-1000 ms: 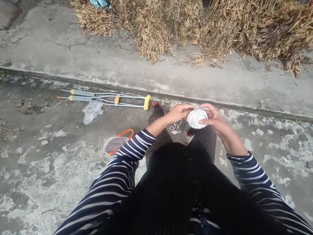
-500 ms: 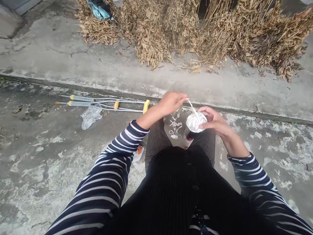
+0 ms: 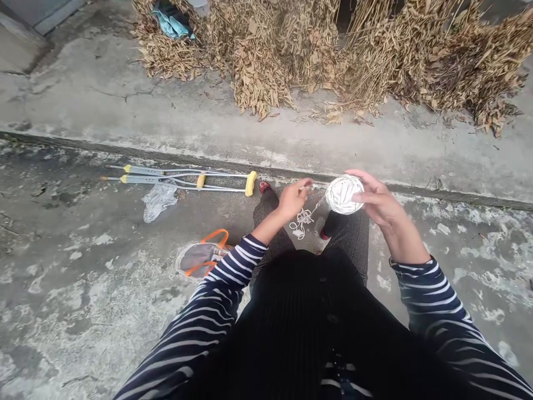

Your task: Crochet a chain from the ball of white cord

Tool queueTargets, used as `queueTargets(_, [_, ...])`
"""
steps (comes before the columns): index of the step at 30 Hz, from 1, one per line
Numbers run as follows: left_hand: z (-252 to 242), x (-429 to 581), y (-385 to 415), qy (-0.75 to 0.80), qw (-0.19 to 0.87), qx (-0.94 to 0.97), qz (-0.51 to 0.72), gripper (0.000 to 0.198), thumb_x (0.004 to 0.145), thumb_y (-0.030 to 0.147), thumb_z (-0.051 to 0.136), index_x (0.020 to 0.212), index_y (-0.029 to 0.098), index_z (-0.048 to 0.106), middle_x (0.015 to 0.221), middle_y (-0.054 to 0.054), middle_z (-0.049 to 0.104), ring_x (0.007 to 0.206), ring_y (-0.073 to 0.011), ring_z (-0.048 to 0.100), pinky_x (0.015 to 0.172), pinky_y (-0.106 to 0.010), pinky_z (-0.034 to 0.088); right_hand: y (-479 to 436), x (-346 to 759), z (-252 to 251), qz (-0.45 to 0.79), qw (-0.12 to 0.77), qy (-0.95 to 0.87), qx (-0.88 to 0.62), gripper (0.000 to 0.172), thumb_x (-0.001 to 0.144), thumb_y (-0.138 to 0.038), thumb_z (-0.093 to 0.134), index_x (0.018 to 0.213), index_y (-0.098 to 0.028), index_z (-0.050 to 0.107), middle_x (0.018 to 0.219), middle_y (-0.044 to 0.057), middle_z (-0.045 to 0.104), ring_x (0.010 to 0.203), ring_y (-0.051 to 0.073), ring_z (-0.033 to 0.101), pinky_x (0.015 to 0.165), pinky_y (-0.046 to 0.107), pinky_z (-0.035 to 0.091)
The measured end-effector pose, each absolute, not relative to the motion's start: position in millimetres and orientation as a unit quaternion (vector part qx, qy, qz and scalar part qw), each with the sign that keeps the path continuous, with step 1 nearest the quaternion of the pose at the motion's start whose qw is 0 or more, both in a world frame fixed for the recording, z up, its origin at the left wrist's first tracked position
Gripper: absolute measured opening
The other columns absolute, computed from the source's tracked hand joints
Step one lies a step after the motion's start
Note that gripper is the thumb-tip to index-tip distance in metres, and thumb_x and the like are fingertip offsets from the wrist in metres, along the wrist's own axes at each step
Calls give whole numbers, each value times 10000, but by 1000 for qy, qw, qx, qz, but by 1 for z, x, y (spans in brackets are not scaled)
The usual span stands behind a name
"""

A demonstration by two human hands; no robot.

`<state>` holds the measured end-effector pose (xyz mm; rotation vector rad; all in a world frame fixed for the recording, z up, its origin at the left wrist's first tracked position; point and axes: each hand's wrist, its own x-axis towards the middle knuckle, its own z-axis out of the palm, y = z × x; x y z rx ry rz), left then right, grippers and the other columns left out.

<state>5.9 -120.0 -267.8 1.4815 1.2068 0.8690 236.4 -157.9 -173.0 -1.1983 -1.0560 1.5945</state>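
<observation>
The left hand (image 3: 295,200) has dropped from its raised position and moved nearer the person's body, no longer lifting the white cord (image 3: 317,206) up high. That cord now slants down and left from the ball. The white string ball (image 3: 344,194), held in the right hand (image 3: 377,197), has shifted right and farther off, well apart from the left hand. With the striped left sleeve (image 3: 235,264) drawn back, an orange-handled bag (image 3: 201,260) has reappeared on the left.

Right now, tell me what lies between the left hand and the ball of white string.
The head view shows a thin white strand leaving the ball toward a loose tangle below the left hand.
</observation>
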Motion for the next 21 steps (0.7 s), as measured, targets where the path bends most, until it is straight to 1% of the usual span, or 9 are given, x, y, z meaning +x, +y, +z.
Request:
queueTargets(2, [-253,4,-124,460,495,620,400,362,985,232,587,1330,213,695,1475,-121,661,1294,-240,649,839,-289,603,-158,235,-176,642,420,-411,-492,655,535,-258,953,1153,-282,736,1133,17,697,1004,194,646,813,295,560])
queueTargets(3, [-247,5,-125,428,508,631,400,404,971,231,611,1370,235,673,1528,-118,623,1336,-246,627,839,-288,608,-159,233,-177,646,417,-406,-494,669,529,-261,955,1159,-283,730,1131,18,696,992,196,645,798,295,560])
queueTargets(5, [-242,11,-128,373,543,648,381,450,923,199,673,1371,245,677,1512,-116,642,1348,-251,627,908,-317,608,-161,230,-178,656,411,-404,-488,686,525,-271,957,1166,-283,714,1109,20,693,966,195,644,780,297,557])
queueTargets(7, [-244,20,-130,363,565,640,373,434,887,159,702,1317,217,711,1399,-119,720,1288,-245,671,1001,-360,584,-162,228,-178,664,402,-413,-476,686,533,-280,956,1168,-279,696,1083,22,687,948,194,641,788,303,556])
queueTargets(9, [-250,26,-131,388,567,620,379,329,891,161,694,1214,184,750,1263,-112,780,1170,-229,723,1023,-375,568,-163,229,-177,667,394,-424,-470,682,541,-287,950,1166,-272,678,1084,27,682,940,195,638,799,314,557])
queueTargets(12, [-248,20,-127,419,538,632,367,144,946,254,657,972,170,770,949,-65,803,874,-182,731,886,-328,573,-165,233,-176,673,401,-409,-469,686,529,-318,941,1155,-263,665,1105,38,676,896,189,631,749,304,547])
queueTargets(15, [-227,0,-112,422,473,691,347,287,999,335,607,782,182,715,740,-24,712,728,-153,649,811,-289,529,-166,234,-175,677,402,-408,-461,678,501,-323,949,1116,-247,672,1051,37,672,862,177,621,717,278,528])
queueTargets(18, [-203,-15,-87,445,394,720,358,278,1008,350,623,795,196,711,795,-45,704,869,-187,670,870,-280,493,-167,229,-170,681,388,-447,-430,684,504,-296,973,1120,-250,679,1048,32,679,928,190,633,796,296,544])
queueTargets(21, [-196,-18,-64,470,379,706,370,199,988,320,662,836,208,724,902,-84,730,1083,-245,682,917,-279,476,-165,225,-162,663,396,-476,-420,718,517,-310,994,1158,-269,674,1124,39,685,997,214,641,854,334,565])
